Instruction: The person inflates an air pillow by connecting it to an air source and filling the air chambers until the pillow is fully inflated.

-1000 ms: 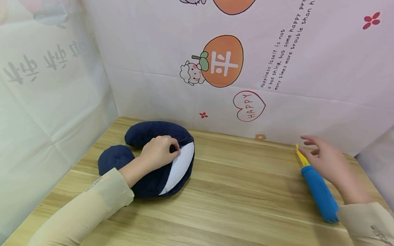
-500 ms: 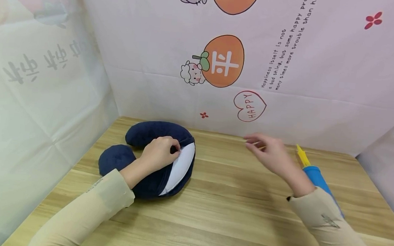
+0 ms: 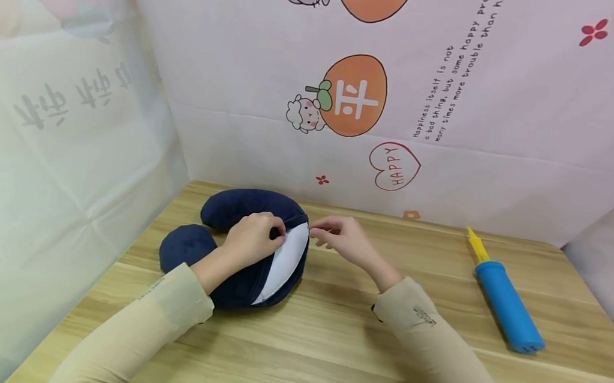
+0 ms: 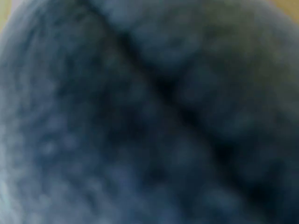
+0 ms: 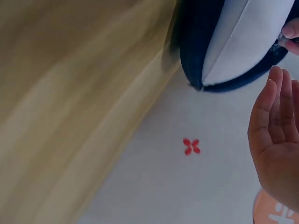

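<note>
A navy U-shaped neck pillow lies at the left of the table, its curved end split open along a seam. White inner lining shows through the gap. My left hand pinches the navy edge of that opening; its fingertips also appear in the right wrist view. Just right of the pillow, my right hand hovers by the upper end of the opening. Its fingers look fairly straight and hold nothing in the right wrist view. Blurred navy plush fills the left wrist view.
A blue hand pump with a yellow nozzle lies on the right side of the wooden table. Printed white cloth stands behind the table and at both sides.
My right hand has travelled left from beside the blue pump to the pillow's opening. The left hand keeps its pinch, and the pillow stays where it was.
</note>
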The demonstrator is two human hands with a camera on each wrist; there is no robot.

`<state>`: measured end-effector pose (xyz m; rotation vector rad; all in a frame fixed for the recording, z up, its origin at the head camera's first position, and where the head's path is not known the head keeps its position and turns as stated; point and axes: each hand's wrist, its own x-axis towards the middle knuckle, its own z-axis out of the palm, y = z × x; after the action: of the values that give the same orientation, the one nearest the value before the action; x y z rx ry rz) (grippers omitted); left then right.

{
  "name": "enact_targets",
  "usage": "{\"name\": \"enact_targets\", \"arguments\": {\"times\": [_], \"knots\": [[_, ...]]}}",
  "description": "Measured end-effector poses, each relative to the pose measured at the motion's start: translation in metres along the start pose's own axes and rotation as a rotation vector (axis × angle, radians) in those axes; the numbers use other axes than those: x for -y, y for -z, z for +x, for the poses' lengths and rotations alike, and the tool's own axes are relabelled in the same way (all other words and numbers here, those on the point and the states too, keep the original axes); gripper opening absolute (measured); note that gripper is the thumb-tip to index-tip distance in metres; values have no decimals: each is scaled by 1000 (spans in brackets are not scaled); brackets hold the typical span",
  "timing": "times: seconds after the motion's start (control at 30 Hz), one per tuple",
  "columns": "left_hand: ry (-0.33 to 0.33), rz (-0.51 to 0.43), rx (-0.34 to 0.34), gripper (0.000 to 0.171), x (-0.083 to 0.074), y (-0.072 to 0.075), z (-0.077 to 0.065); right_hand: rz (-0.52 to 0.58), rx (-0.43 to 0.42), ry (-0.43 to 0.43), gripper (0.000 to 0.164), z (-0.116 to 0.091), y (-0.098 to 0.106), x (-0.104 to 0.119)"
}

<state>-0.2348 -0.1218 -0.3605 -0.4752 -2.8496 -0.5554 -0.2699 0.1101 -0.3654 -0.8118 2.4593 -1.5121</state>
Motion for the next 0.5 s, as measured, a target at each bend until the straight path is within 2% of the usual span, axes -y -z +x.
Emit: {"name": "enact_targets", "arguments": {"times": [0.2, 0.33, 0.5], "knots": [[-43, 9, -23, 6, -5, -3, 0, 103, -8, -105, 28, 13, -20, -6], [-78, 15, -33, 8, -8, -5, 2, 90, -72, -144, 25, 17, -28, -7], [-91, 20, -51, 8, -9, -6, 3, 72, -120, -141, 24, 20, -34, -9]]}}
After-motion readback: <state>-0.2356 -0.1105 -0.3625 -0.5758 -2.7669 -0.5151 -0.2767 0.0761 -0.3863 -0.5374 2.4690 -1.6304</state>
